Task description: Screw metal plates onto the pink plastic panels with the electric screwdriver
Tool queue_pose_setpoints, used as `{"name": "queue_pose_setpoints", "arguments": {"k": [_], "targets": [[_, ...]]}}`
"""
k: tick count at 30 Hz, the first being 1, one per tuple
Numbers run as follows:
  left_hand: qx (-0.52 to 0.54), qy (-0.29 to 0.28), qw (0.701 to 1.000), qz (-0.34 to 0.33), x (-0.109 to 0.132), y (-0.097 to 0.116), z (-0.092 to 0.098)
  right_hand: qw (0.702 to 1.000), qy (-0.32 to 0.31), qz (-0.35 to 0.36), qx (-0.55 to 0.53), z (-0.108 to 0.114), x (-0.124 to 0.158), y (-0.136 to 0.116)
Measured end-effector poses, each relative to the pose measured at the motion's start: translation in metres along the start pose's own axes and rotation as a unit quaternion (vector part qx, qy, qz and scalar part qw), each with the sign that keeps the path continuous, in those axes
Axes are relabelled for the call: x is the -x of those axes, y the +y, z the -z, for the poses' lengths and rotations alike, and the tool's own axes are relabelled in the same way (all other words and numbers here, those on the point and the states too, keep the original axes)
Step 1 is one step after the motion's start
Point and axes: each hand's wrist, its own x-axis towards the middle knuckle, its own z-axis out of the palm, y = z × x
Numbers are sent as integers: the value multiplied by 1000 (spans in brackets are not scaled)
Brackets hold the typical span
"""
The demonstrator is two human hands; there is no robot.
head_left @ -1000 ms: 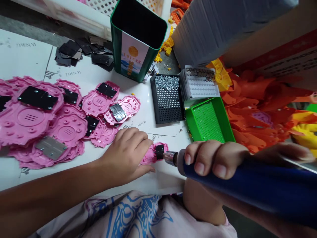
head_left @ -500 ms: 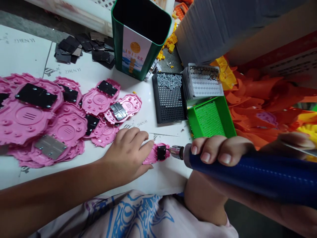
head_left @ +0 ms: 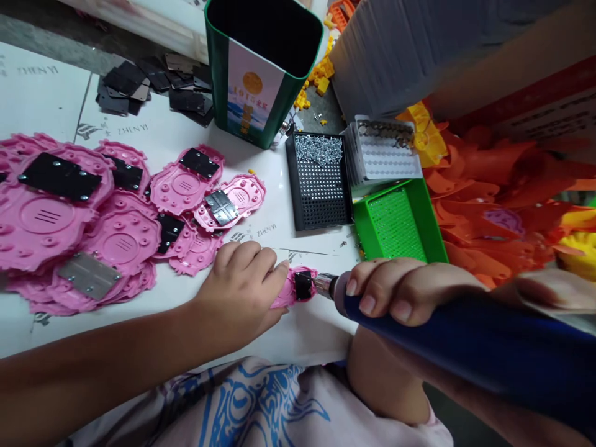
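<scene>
My left hand (head_left: 246,288) is closed around one end of a pink plastic shell (head_left: 287,292), pressing it on the white work surface; the fingers hide part of it. A black cover plate (head_left: 304,285) lies across the shell's exposed end. In my right hand (head_left: 395,288) is a blue electric screwdriver (head_left: 465,335), the fingers wrapped round its barrel. Its metal tip (head_left: 322,285) reaches the right edge of the black plate; the exact contact point is too small to make out.
Pink shells with plates (head_left: 116,236) are heaped at left, below loose black plates (head_left: 125,84). A green tin (head_left: 261,81) stands behind. Beside it are a black screw tray (head_left: 321,186), a green tray (head_left: 400,223), and a stack of cards (head_left: 384,152). Orange parts (head_left: 488,205) lie at right.
The screwdriver has moved slightly left and its tip sits closer to the black plate. My left hand still holds the pink shell in the same place.
</scene>
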Motion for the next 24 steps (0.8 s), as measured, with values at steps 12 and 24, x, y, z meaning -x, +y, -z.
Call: {"name": "queue_pose_setpoints", "arguments": {"k": [12, 24], "targets": [[29, -60, 998, 5, -6, -2, 3, 997, 6, 62, 36, -23, -12, 0], [2, -75, 997, -11, -1, -9, 6, 985, 92, 130, -60, -9, -60, -24]]}}
